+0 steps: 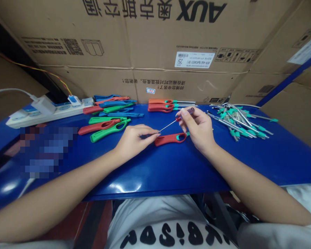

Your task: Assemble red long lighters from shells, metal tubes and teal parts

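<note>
A red plastic lighter handle (169, 139) lies on the blue table (171, 169) between my hands. My left hand (134, 140) rests beside its left end, fingers curled and pinched at the tip of a thin metal rod. My right hand (198, 129) pinches a small screwdriver (175, 121) with a dark red grip, its thin shaft slanting down-left toward my left fingertips. The right palm sits over the handle's right end.
Loose red, green and blue handles (106, 125) lie left of centre and at the back (111, 103). Two red assembled ones (163, 105) lie behind. A pile of metal tubes with teal ends (238, 121) sits right. A white power strip (41, 112) sits far left. Cardboard boxes (155, 45) wall the back.
</note>
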The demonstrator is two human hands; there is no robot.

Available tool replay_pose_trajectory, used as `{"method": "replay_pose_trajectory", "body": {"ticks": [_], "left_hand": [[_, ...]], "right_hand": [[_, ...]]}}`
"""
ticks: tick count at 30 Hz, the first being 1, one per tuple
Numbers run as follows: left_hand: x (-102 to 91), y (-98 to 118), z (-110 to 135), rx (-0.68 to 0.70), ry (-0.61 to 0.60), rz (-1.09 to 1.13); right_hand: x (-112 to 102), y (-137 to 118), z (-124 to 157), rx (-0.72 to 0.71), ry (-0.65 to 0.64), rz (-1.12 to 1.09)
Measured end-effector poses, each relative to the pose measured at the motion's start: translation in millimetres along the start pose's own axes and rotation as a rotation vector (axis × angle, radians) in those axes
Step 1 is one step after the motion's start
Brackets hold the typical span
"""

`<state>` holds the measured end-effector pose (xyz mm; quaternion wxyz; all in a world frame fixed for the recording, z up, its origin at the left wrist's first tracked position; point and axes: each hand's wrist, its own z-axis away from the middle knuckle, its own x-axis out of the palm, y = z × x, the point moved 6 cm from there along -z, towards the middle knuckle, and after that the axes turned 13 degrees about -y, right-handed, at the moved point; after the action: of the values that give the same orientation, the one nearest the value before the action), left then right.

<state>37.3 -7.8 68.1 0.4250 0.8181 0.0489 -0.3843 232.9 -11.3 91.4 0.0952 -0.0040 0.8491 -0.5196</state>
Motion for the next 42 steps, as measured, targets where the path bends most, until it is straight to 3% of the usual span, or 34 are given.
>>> {"method": "replay_pose_trajectory", "body": {"ticks": [5,8,11,13,20,27,36,42], "left_hand": [[10.7,-14,-1,-0.201,-0.067,0.245],[23.5,-12,1,-0.258,-0.147,0.369],[34.6,-2,3,-0.228,-0.212,0.409],[39.1,4,3,-0.192,-0.236,0.42],[40.1,-5,2,-0.204,-0.226,0.384],[44.6,-4,3,-0.13,-0.221,0.361],[42.3,-6,3,-0.102,-0.204,0.339],[42.9,-7,3,-0.09,-0.193,0.33]], "right_hand": [[2,-8,-2,-0.029,-0.097,0.02],[-3,-16,2,-0.104,-0.02,0.089],[-7,-20,9,-0.186,0.064,0.169],[-6,-21,12,-0.22,0.044,0.202],[13,-20,11,-0.319,-0.306,0.209],[14,-24,14,-0.428,-0.219,0.396],[25,-21,19,-0.355,-0.38,0.347],[22,-22,20,-0.402,-0.25,0.404]]}}
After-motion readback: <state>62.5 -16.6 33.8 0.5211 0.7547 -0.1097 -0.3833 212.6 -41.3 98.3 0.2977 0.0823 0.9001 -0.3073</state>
